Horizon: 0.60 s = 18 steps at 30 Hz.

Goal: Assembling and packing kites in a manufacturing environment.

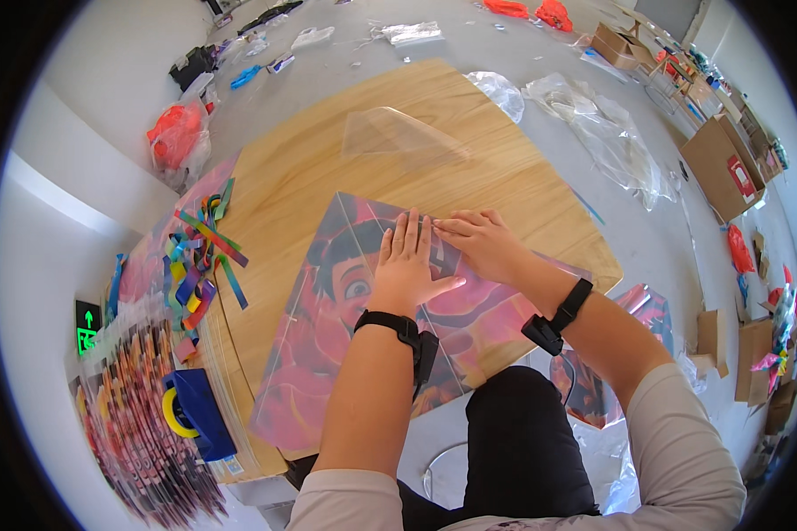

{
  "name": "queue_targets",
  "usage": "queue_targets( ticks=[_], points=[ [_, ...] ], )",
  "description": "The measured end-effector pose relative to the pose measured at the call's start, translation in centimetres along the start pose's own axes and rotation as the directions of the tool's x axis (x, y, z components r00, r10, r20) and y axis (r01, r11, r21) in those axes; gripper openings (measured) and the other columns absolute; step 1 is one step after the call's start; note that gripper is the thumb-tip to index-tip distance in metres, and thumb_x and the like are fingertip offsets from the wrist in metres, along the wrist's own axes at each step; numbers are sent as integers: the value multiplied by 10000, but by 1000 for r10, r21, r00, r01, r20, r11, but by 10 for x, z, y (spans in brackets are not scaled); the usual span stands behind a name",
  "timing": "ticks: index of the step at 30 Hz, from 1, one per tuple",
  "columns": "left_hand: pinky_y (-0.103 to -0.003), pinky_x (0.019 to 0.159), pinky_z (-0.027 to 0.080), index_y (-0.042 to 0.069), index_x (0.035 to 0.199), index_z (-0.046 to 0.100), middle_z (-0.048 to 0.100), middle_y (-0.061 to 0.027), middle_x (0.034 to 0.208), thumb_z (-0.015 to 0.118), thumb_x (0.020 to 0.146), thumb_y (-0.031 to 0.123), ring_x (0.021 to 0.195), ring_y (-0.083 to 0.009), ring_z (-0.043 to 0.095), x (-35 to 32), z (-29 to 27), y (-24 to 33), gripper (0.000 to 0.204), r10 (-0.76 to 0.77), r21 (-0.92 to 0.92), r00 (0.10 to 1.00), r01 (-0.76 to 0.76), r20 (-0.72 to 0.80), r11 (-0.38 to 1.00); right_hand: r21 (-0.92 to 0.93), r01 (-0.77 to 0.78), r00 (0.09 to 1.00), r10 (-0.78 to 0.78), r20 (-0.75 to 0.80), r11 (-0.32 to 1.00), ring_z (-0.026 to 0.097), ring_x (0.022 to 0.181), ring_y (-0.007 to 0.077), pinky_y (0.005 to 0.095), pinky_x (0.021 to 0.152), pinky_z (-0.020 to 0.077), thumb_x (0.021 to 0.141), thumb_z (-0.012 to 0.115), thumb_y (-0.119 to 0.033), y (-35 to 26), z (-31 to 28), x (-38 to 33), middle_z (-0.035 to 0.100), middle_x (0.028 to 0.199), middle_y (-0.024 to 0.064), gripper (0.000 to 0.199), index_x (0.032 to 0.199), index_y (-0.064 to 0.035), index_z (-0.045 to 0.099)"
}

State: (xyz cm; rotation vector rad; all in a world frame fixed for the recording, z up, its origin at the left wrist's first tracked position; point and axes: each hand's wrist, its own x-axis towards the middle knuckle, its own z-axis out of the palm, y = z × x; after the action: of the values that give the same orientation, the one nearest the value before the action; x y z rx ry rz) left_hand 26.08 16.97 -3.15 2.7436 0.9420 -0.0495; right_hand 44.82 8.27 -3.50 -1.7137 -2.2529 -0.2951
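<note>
A glossy printed sheet (292,354) with a cartoon face on a pink and red pattern lies on the near part of a wooden table (505,159). Straight crease or seam lines cross it. My left hand (405,270) rests flat on the sheet's upper middle, thumb spread to the right. Just right of it, my right hand (483,246) comes in from the side, its extended fingertips against the sheet's far edge near my left fingers. Neither hand shows anything held. Both hands cover part of the printed picture.
A clear plastic film (398,137) lies farther back on the table. At left are rainbow ribbons (205,239), a blue tape dispenser (205,416) and a stack of bagged prints (142,416). Plastic wrap (602,133) and cardboard boxes (722,168) sit on the floor at right.
</note>
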Motion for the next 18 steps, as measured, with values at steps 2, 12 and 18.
queue_targets(
  ticks=[2,12,18],
  points=[
    [-462,1255,82,67,1613,158,85,-146,1690,638,747,791,1567,-297,52,0,6,-3,1226,1,-3,999,-1,-52,1000,2,-17,999,17,30,1000,498,1307,200,427,1042,388,851,623,-180,-3,-5,0,588,1337,-16,440,1288,-133,639],
    [-473,1252,101,69,1618,132,63,-168,1690,597,761,824,1565,-323,57,2,8,0,1233,16,45,999,-14,-40,999,-24,-30,996,32,83,999,457,1362,190,481,1076,355,814,672,-174,4,-14,-17,568,1369,-39,515,1325,-154,616],
    [-487,1241,137,67,1616,143,94,-171,1686,589,748,840,1560,-326,99,2,15,-3,1244,33,98,995,-23,-97,995,16,-14,994,12,111,1000,451,1368,196,472,1051,359,782,691,-130,12,-25,-33,548,1407,-36,595,1366,-167,587]
  ],
)
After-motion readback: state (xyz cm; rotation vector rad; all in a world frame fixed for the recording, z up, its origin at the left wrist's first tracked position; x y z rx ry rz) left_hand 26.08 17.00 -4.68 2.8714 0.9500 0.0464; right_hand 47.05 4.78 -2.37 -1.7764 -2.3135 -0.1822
